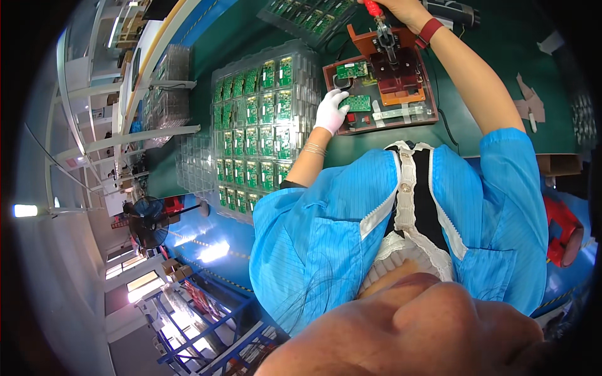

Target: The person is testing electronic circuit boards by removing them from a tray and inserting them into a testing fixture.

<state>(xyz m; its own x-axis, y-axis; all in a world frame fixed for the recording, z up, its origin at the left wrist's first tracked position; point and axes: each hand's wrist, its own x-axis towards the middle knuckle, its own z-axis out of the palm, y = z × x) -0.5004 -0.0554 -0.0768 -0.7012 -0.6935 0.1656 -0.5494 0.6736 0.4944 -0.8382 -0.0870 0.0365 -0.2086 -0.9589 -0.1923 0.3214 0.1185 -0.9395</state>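
Here, clear tray (307,81) of circuit boards (251,109) beside left hand (331,113). Gloved fingers part-spread at edge of green board (359,104); whether pinching, cannot tell. Green board inside reddish box (376,128), right of fingertips. Farther up, red handle (373,7), right hand (404,9) against it, closure unclear.

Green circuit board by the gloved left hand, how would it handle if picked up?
The circuit board is probably stiff, lying flat, and likely light, being small. Its uncovered face may be fragile.
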